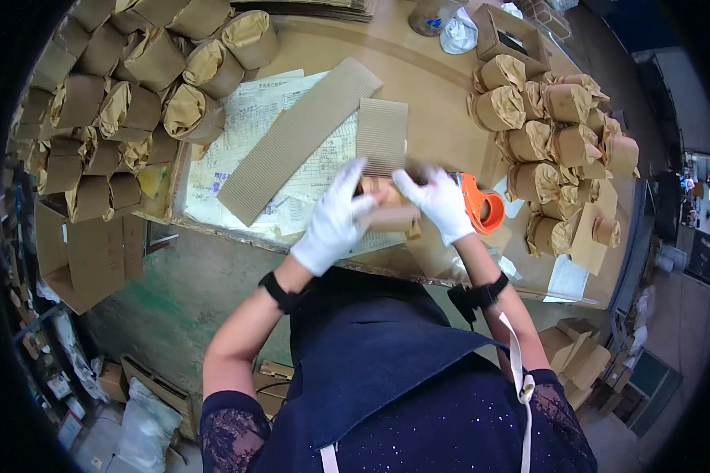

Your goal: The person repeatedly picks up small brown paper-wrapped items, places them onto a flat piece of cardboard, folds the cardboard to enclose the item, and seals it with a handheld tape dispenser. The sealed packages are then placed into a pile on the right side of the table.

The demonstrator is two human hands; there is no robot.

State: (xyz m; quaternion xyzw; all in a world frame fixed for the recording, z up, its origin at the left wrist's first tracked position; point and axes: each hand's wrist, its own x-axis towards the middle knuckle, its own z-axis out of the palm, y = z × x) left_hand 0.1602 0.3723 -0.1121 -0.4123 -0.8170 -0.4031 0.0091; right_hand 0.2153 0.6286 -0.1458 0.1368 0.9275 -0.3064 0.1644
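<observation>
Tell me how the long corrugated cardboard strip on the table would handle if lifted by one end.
The long corrugated strip would likely sag across its ribs, being thin. It looks light. It lies flat on the papers, so it shouldn't roll.

Wooden worktable [418, 102] over green concrete floor [189, 292] — cluttered, dim workshop.

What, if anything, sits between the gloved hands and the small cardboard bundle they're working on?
Nothing visible. The left hand and right hand both grip the cardboard bundle directly. The orange tape dispenser sits just right of the right hand, and the corrugated strip lies beyond, neither in between.
</observation>
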